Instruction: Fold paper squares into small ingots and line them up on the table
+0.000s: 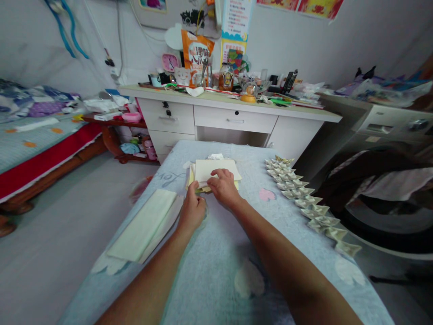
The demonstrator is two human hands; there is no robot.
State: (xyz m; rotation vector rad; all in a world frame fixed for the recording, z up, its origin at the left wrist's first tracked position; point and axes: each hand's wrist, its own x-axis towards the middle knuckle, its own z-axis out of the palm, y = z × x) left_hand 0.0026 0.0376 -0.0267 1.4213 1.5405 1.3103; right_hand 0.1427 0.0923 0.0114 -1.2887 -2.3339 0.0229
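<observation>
A small stack of cream and yellowish paper (212, 168) lies on the cloth-covered table, its sheets not quite lined up. My left hand (193, 208) is closed, with thumb and finger pinching the near left edge of the top sheet. Curled over that same near edge, my right hand (224, 189) grips the sheet with its fingertips; the thumb is partly hidden. To the left lie long pale folded sheets (145, 223), close to my left forearm. Along the table's right side runs a row of several folded paper boats (299, 193), set close together.
The table's pale blue cloth (216, 280) has heart patterns. Beyond it stands a white desk (233, 118) crowded with jars, bags and papers. A washing machine (392, 122) is at the right, and a bed (43, 140) at the left beside a low red-brown shelf (108, 122).
</observation>
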